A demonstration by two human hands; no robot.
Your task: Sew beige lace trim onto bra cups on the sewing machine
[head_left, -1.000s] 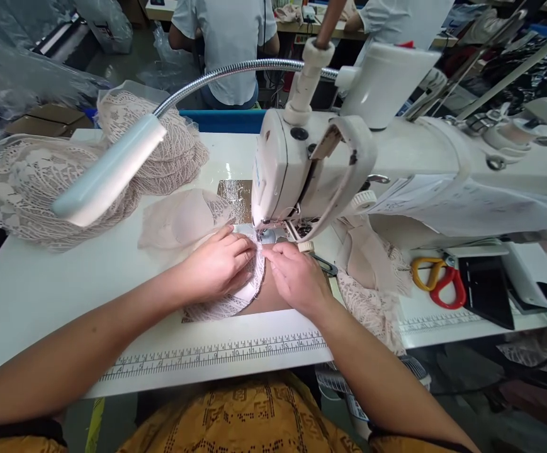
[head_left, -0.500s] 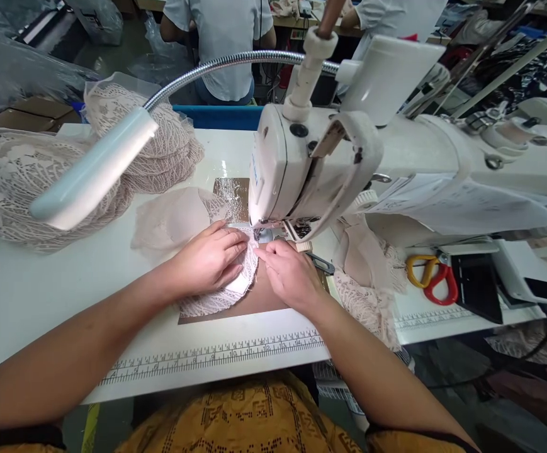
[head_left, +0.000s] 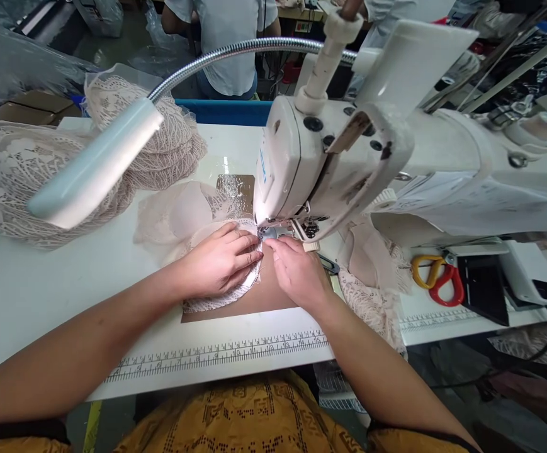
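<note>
Under the needle of a white sewing machine lies a pale lace cup piece with a curved edge. My left hand rests flat on top of it, fingers stretched toward the presser foot, covering much of the lace. On the other side of the needle, my right hand is closed, thumb and forefinger pinched at the lace's edge close to the foot. A sheer beige fabric piece spreads out behind my left hand. The needle tip is mostly hidden by the machine head and fingers.
Lace stacks sit at the back left under a bendable lamp. More beige lace lies right of my right hand. Scissors with red and yellow handles lie farther right. A printed ruler runs along the table's front edge.
The lace piece has shifted and turned slightly under the needle. My left hand has slid forward and right over it, while my right hand stays by the foot. The view has shifted slightly.
</note>
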